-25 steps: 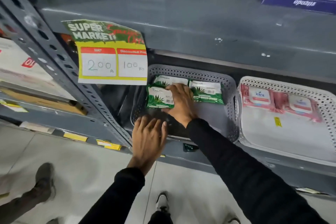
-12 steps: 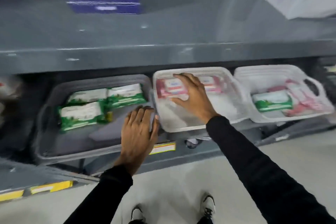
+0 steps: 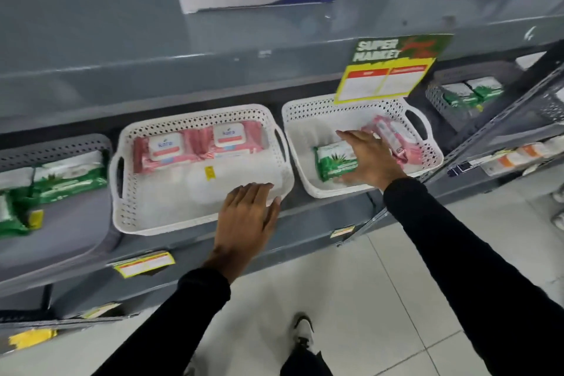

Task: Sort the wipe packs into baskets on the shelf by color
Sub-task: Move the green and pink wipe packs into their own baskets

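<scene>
Right hand (image 3: 367,159) lies flat, fingers spread, on a green wipe pack (image 3: 331,159) beside pink packs (image 3: 392,139) in the right white basket (image 3: 308,119); whether it grips cannot be told. Left hand (image 3: 245,217), open and empty, rests on the middle white basket (image 3: 128,192) front rim.

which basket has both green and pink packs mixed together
The white basket under the right hand: green pack beside pink packs. Others hold one colour.
</scene>
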Tool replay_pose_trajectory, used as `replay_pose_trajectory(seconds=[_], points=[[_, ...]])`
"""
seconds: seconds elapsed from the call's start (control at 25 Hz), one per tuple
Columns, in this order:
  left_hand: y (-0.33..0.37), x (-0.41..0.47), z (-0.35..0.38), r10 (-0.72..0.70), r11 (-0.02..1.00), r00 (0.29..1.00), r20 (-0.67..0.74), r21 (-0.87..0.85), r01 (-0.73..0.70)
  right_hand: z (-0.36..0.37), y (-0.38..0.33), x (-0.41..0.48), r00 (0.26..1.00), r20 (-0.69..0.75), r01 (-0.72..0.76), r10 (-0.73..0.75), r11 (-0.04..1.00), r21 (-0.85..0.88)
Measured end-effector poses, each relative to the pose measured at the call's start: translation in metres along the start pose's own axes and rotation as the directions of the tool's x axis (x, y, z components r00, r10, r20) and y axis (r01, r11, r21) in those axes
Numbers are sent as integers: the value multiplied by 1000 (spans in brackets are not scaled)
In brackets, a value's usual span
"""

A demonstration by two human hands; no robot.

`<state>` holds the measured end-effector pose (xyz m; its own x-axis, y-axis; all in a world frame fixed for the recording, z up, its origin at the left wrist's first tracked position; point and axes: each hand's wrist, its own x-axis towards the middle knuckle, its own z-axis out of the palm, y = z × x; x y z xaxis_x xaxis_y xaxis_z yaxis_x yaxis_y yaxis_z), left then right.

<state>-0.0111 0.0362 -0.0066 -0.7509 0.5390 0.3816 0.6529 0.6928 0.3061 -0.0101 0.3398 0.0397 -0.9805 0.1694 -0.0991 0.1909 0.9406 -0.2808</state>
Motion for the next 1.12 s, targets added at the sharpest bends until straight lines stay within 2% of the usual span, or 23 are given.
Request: replay_pose_trajectory(seconds=[0.12, 0.28, 0.4, 0.56, 0.72, 0.88, 1.12], points=[[21, 6, 27, -13, 996, 999, 49, 87, 9, 11, 30, 10, 996, 38, 79, -76, 993, -93], [28, 3, 37, -84, 990, 996, 30, 117, 80, 24, 44, 17, 992, -9, 126, -127, 991, -36], [23, 3, 35, -74, 994, 995, 61, 89, 68, 24, 43, 14, 983, -119, 143, -139, 989, 28], [5, -6, 19, -107, 991, 991, 76, 87, 101, 9, 19, 3, 945, -325, 115, -30, 963, 245], [-42, -31, -24, -165, 985, 986, -32, 37, 166, -4, -70, 5, 891, -447, 240, -76, 916, 321], [-116, -73, -83, -239, 965, 959, -155, 76, 253, 21, -210, 14, 864, -444, 405, -236, 851, 334], [-251, -162, -159, -413, 880, 896, -164, 179, 439, 107, -422, 31, 854, -298, 507, -426, 808, 300]])
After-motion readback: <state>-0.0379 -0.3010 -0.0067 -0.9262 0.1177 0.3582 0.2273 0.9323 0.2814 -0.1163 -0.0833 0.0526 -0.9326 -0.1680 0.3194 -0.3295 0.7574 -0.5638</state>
